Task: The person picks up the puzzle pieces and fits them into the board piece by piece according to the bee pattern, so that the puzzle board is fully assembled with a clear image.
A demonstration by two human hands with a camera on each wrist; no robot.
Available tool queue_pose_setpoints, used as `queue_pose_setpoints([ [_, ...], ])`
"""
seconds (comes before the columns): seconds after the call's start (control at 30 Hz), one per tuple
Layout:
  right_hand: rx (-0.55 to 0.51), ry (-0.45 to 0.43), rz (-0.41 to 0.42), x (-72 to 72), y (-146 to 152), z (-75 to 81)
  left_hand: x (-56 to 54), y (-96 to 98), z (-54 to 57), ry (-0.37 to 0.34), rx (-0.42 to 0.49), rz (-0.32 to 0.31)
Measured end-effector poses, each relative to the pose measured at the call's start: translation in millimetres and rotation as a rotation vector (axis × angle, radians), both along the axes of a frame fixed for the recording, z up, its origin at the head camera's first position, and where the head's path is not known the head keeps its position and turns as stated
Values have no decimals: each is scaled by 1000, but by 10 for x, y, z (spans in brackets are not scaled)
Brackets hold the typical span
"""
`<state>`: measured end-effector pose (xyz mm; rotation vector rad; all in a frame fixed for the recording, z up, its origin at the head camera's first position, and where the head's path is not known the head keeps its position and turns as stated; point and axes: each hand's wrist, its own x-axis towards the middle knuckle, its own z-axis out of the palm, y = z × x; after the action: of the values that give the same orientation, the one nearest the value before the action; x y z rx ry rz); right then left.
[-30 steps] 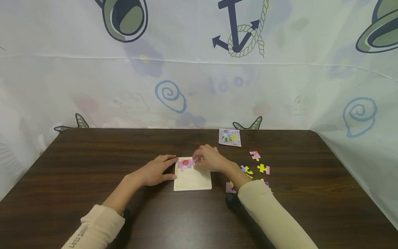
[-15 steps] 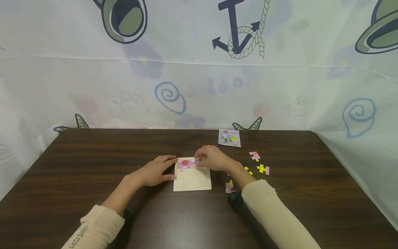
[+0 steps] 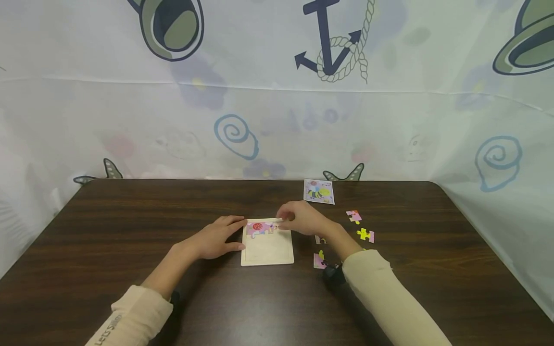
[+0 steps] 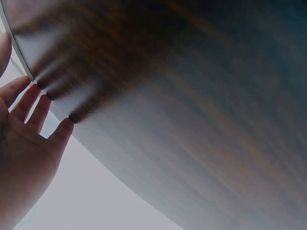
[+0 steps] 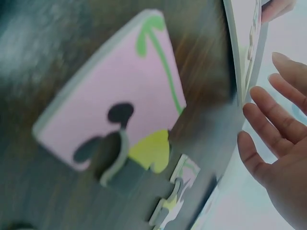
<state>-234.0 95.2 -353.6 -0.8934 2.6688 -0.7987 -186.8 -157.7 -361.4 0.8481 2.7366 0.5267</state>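
A square wooden puzzle tray (image 3: 267, 252) lies on the table, with joined pink jigsaw pieces (image 3: 258, 228) along its far edge, one bearing a red round shape. My left hand (image 3: 218, 239) rests against the tray's left side, fingers extended; the left wrist view shows its fingertips at the tray edge. Over the far right corner is my right hand (image 3: 303, 218), fingers loosely bent, fingertips right at the rim and partly covering the top row. In the right wrist view that hand (image 5: 283, 129) has its fingers spread with nothing between them.
Loose jigsaw pieces lie right of the tray: a pink one (image 3: 319, 261), a yellow one (image 3: 365, 234) and a pink-and-red one (image 3: 354, 216); others are partly hidden by the right forearm. A picture card with a bee (image 3: 319, 191) lies near the table's far edge.
My right hand has shifted slightly right and away from the top row, uncovering more of the pink pieces. The left hand stays at the tray's left side.
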Motion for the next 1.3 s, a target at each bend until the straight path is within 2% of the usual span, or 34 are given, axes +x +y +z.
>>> queue_pose_setpoints([
  [0.5, -34, -62, -68, -24, 247, 41, 3, 5, 7, -2, -5, 10],
  [0.73, -48, -13, -66, -73, 442, 85, -5, 5, 8, -2, -7, 4],
  [1.03, -20, -1, -114, -83, 702, 123, -5, 5, 1, 8, -3, -2],
  [1.3, -5, -37, -171, -86, 1010, 129, 0, 14, -9, 7, -6, 5],
])
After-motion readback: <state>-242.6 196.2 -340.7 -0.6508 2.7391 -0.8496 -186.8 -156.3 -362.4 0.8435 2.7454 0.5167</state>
